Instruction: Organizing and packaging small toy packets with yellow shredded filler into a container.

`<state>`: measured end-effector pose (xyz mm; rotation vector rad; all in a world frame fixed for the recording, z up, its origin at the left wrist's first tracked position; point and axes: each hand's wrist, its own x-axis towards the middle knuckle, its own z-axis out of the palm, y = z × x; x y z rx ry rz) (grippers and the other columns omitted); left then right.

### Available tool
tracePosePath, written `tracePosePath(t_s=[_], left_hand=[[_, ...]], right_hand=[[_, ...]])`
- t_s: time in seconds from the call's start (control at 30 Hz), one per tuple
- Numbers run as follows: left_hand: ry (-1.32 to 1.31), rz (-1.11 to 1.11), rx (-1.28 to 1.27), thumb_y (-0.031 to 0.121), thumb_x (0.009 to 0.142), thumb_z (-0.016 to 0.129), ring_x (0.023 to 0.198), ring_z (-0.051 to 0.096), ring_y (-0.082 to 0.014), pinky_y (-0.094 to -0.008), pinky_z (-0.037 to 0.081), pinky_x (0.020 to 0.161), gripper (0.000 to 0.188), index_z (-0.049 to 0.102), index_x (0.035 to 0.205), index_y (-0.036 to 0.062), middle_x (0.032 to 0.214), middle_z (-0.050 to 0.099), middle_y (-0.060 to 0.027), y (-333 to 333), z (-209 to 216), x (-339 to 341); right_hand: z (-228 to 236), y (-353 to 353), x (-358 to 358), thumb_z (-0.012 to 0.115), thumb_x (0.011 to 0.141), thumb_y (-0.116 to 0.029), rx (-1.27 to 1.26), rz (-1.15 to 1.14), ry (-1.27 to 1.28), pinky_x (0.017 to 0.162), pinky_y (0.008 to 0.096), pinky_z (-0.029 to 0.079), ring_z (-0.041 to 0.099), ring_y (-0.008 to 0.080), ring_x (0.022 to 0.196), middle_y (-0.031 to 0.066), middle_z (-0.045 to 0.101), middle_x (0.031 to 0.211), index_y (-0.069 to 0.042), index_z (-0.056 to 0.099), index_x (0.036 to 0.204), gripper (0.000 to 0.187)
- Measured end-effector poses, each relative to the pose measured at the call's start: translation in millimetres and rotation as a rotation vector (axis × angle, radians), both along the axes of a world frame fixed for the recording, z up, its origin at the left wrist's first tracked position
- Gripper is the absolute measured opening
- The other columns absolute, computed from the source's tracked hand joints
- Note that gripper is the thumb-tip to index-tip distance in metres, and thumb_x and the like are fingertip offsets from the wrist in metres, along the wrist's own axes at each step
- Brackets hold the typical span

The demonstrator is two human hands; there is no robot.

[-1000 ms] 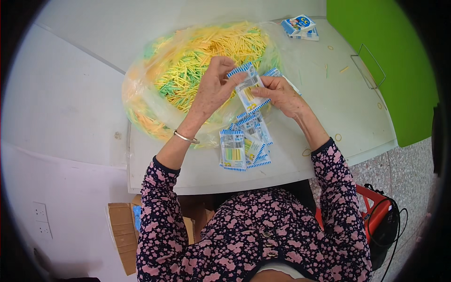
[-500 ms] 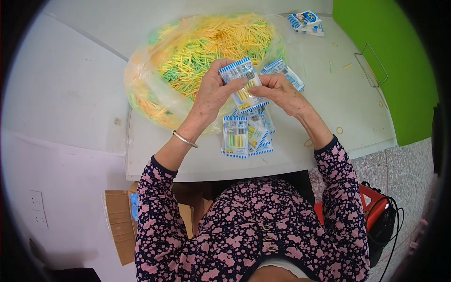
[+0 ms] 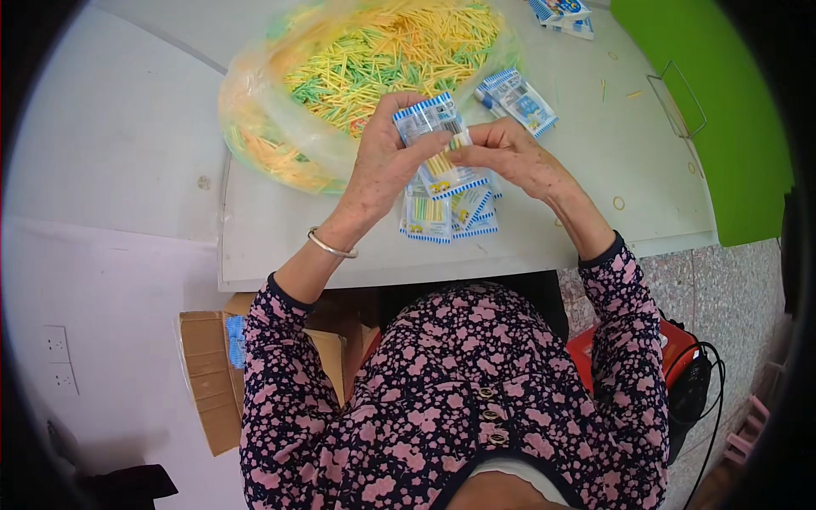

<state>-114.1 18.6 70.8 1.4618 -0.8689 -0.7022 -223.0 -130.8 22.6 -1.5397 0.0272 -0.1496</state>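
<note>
Your left hand (image 3: 380,166) pinches a small blue-edged packet (image 3: 435,144) above the table (image 3: 595,170), just right of the bag of coloured sticks (image 3: 365,68), while your right hand (image 3: 507,153) pinches sticks into it; filling looks underway, so seat them next. Perhaps four filled packets (image 3: 448,212) lie beneath, overlapping.

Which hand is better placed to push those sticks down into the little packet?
Probably the right hand: its fingertips pinch the small bundle of sticks at the packet's open side. The left hand is wrapped around the blue-edged packet, holding it up above the table.
</note>
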Motion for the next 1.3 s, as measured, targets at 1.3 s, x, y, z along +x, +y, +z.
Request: tracePosePath(t_s=[1.3], left_hand=[[-0.185,0.233,-0.194,0.004,0.080,0.065,0.104,0.050,-0.0153,-0.0278,0.044,0.088,0.064,0.025,0.131,0.0013,0.115,0.045,-0.0098,8.7,-91.0,-40.1]], right_hand=[[-44.7,28.0,-33.8,0.067,0.080,-0.014,0.233,-0.445,-0.102,0.086,0.0273,0.043,0.054,0.0130,0.101,0.0087,0.056,0.113,0.001,0.041,0.122,0.051]])
